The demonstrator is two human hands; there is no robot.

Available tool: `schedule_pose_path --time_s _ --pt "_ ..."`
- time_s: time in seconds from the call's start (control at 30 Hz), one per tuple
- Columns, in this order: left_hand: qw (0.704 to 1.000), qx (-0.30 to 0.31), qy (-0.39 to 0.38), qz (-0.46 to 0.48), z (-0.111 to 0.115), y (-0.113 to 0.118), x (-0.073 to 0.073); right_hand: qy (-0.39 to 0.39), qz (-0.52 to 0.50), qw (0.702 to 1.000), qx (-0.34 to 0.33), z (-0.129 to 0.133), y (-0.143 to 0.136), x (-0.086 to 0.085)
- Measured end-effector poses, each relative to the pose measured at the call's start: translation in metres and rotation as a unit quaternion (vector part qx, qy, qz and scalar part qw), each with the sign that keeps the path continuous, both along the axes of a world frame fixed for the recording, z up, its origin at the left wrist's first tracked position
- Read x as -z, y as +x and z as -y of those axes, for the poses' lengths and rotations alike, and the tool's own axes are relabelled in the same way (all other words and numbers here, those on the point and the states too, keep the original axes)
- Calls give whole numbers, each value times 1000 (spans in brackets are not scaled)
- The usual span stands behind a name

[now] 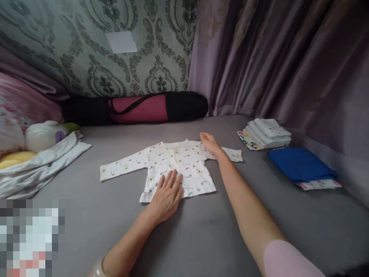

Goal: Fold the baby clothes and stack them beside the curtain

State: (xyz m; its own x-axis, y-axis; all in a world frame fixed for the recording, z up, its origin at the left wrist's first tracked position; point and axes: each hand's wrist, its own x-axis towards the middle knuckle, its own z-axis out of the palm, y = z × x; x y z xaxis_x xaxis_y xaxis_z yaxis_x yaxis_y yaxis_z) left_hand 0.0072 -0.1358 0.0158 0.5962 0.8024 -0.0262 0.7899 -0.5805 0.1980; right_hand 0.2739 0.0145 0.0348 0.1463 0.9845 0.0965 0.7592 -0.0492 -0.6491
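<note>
A small white long-sleeved baby shirt (191,169) with a scattered print lies spread on the grey bed sheet (198,238), its collar away from me and its sleeves out to both sides. My left hand (168,196) rests flat on the shirt's lower middle, fingers stretched out and covering part of the front and hem. At the right shoulder, where the sleeve begins, my right hand (210,143) is turned on its side, fingers loosely bent and partly hidden. Nothing shows in its grip. My right wrist covers part of that sleeve.
Folded cloths (266,132) are stacked at the right, behind a folded blue cloth (301,164). A black and maroon long bag (138,107) lies along the wall. At the left are a white plush toy (43,135) and a crumpled white cloth (43,169). Purple curtains (230,57) hang behind.
</note>
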Motion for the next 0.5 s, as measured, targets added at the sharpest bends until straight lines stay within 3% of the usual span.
schedule_pose_path --time_s 0.1,0.2,0.3,0.4,0.5 --pt "1000 -14 -24 12 -2 2 -8 -58 101 983 138 20 51 -12" --pt "999 -32 -22 38 -8 4 -18 -119 133 962 205 46 96 -19" --pt "997 -34 -5 67 -21 8 -29 -158 133 951 230 62 119 -19" --pt "993 -36 3 110 -37 17 -40 -187 116 950 220 66 125 -18" --pt "976 -59 -46 205 -53 32 -53 -187 93 955 209 66 125 -19"
